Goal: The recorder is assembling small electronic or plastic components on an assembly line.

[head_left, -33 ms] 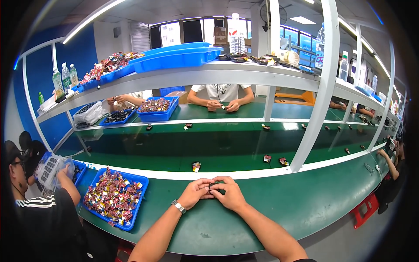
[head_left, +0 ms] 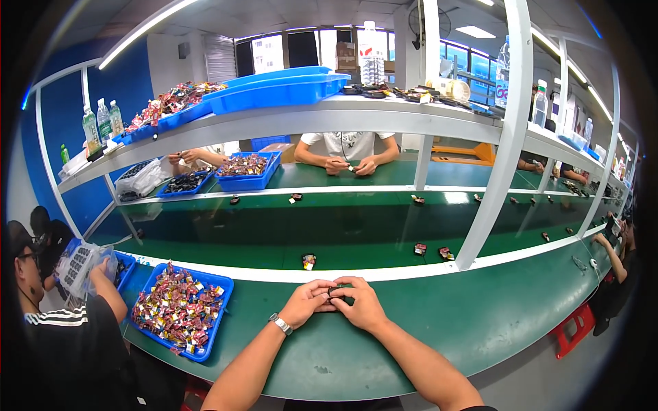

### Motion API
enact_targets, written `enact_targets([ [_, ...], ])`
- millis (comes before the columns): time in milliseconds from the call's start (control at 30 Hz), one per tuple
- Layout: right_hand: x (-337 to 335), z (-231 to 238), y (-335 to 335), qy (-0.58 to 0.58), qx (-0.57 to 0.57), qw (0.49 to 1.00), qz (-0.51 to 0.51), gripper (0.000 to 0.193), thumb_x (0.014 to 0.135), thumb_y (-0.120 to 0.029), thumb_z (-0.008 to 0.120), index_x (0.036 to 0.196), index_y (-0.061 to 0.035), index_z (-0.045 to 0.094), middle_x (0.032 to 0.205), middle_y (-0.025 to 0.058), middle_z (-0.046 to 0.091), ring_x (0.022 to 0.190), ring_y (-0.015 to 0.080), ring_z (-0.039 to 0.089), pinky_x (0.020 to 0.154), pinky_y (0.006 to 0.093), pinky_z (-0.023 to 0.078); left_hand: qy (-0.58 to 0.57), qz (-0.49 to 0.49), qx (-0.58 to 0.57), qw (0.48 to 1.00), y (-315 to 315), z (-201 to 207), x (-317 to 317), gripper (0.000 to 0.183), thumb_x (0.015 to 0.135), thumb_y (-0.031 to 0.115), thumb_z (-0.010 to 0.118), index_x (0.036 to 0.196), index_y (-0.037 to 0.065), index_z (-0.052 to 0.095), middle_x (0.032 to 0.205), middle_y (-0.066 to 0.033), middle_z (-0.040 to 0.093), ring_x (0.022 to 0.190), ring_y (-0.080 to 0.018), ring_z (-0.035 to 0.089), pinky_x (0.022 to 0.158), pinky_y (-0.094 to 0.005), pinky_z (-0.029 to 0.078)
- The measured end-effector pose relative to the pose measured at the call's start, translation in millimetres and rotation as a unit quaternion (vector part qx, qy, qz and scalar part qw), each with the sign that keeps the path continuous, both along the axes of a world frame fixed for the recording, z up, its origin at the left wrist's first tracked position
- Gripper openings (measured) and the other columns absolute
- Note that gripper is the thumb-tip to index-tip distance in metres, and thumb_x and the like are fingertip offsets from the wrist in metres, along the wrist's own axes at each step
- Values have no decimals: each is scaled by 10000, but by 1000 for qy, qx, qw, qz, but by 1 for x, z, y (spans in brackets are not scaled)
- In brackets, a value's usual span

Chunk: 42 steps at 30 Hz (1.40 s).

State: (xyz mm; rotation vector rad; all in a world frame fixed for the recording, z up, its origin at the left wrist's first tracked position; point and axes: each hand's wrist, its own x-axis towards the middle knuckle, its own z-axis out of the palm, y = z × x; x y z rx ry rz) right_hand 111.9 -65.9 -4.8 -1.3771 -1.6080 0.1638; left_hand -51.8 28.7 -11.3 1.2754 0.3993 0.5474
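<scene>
The green worktop [head_left: 439, 322] looks smooth, the upper blue tray [head_left: 274, 94] glossy plastic.

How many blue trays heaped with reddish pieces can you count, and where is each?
3: a near tray left of the person's left hand, a far tray beyond the green belt, and a raised tray on the upper shelf at left. More may be hidden.

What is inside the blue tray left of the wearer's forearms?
A heap of small dark-red, yellow and white pieces fills the blue tray. The heap covers the tray's bottom, so what lies beneath the top layer cannot be seen.
</scene>
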Motion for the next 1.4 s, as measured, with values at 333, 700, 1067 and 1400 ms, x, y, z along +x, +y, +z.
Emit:
enact_targets([
  [333,-4,1,-1,-10,9,1000,-20,124,791,-97,692,907,-88,735,1111,44,645,1087,256,564,919,373,479,2,12,-7,1000,0,0,1,283,967,33,507,1248,-3,510,1152,-113,623,1056,-190,636,907,-339,571],
  [700,-12,6,-3,-31,40,999,7,196,756,-64,700,950,-81,725,1222,85,592,1151,295,525,950,389,468,-8,36,3,999,0,-6,0,262,965,17,503,1227,10,517,1171,-114,625,1066,-192,633,903,-347,568],
  [1067,-9,3,-2,-38,68,996,-31,177,742,-72,711,916,-97,732,1182,79,607,1138,285,533,940,382,473,-32,22,-12,999,0,-3,0,244,967,32,518,1210,13,512,1200,-124,607,1074,-208,629,929,-357,556],
  [1400,-16,-5,2,33,6,999,-7,178,778,-95,707,950,-120,746,1236,59,611,1178,282,527,979,390,453,-25,21,-14,999,4,-8,-10,265,972,56,524,1227,-15,518,1158,-151,617,1045,-212,645,905,-354,574],
])
